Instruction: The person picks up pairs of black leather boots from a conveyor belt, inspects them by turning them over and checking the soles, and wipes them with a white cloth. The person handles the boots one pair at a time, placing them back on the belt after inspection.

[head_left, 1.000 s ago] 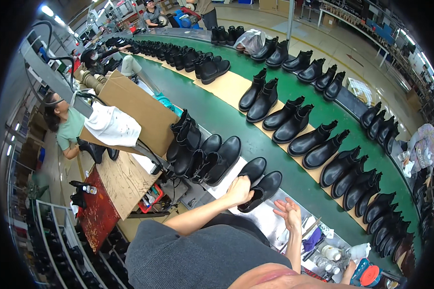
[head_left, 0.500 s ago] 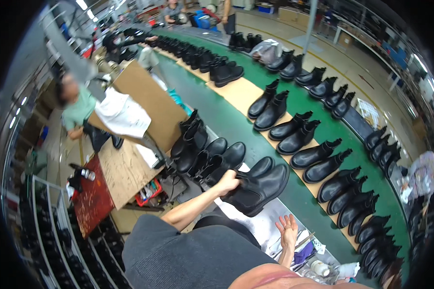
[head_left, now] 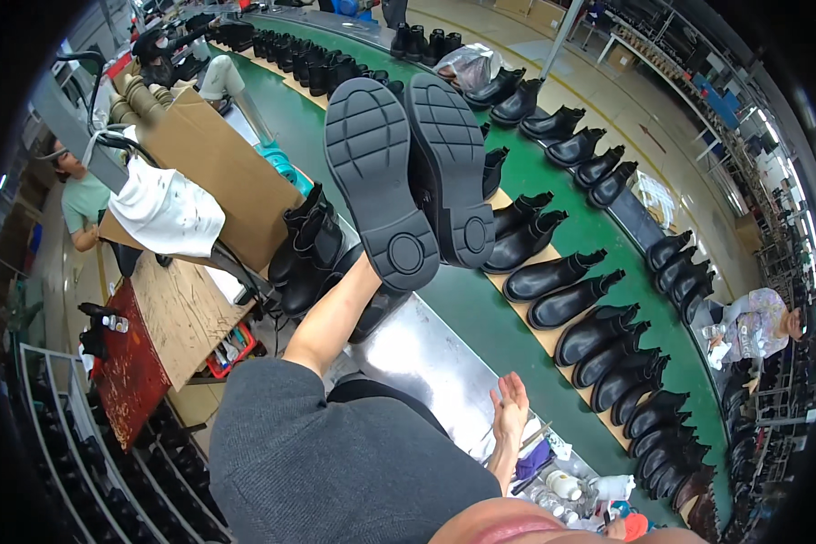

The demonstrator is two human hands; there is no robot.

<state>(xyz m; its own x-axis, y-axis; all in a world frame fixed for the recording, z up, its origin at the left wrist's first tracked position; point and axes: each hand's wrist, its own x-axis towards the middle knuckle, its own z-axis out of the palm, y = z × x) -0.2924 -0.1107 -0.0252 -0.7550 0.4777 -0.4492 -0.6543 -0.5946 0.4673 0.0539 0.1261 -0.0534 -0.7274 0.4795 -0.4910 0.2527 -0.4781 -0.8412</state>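
Observation:
My left forearm [head_left: 337, 313] reaches up to a pair of black ankle boots [head_left: 374, 172], lifted with their ridged soles facing me. Those boots hide the fingers of my left hand, which grips the pair from behind. My right hand [head_left: 510, 412] is held over the metal work surface [head_left: 417, 349], fingers stretched out and nothing in it. Beside it lie a purple cloth [head_left: 533, 459] and a white bottle [head_left: 564, 485]. More black boots [head_left: 304, 258] stand left of the lifted pair.
A green conveyor [head_left: 467, 295] curves past me, carrying rows of black boots [head_left: 598, 349] on tan boards. To the left are a cardboard sheet [head_left: 213, 172], a wooden table [head_left: 186, 326] and a co-worker [head_left: 82, 199]. Another person [head_left: 760, 322] is at the far right.
The held boots have gone up and left and turned, so their soles now face me. My right hand has shifted slightly left, still open. A person has come into view at far right.

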